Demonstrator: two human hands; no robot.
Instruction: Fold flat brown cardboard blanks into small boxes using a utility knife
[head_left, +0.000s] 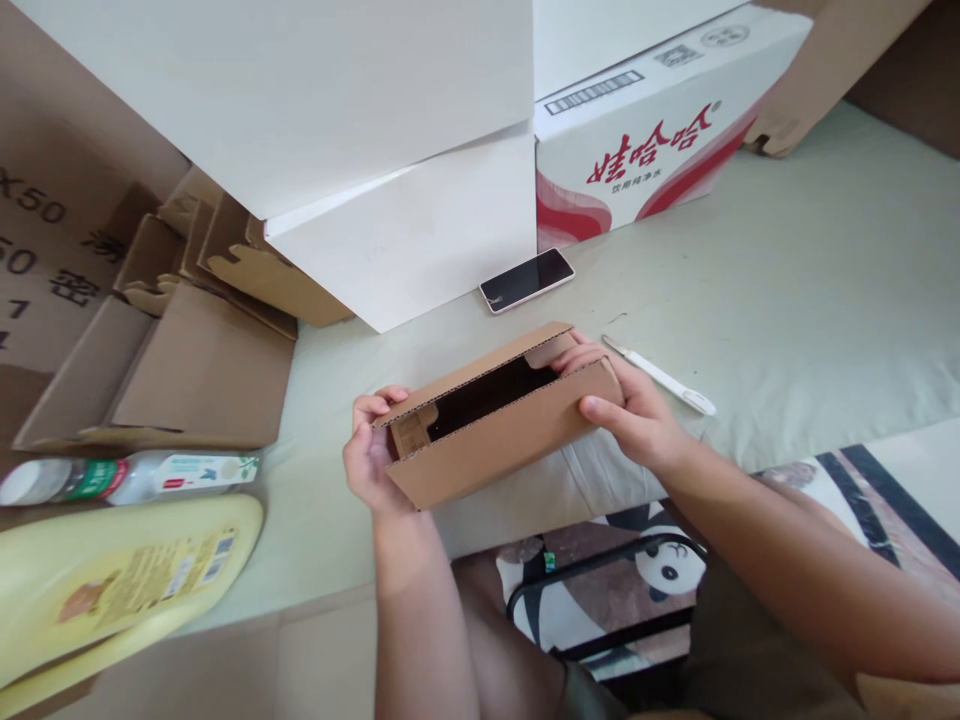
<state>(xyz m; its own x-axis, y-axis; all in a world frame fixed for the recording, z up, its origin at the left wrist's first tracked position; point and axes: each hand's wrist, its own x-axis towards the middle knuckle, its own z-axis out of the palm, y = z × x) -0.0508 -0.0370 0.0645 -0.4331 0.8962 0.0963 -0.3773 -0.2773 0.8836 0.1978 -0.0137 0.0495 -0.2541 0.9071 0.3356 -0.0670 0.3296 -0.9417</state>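
A small brown cardboard box is held up between my two hands, tilted, its long top side open. Something dark shows inside; what it is I cannot make out. My left hand grips the box's left end, fingers at the far edge and thumb by the near side. At the opposite end, my right hand clasps the corner with its thumb on the front wall and fingertips reaching over the opening. Just right of that hand lies a white utility knife, touched by neither hand. Behind the box rests a smartphone, screen up.
White boxes and a red-and-white carton stand at the back of the pale green cloth. Cardboard pieces lean at left, above a clear bottle and a yellow jug. A panda-print surface lies below.
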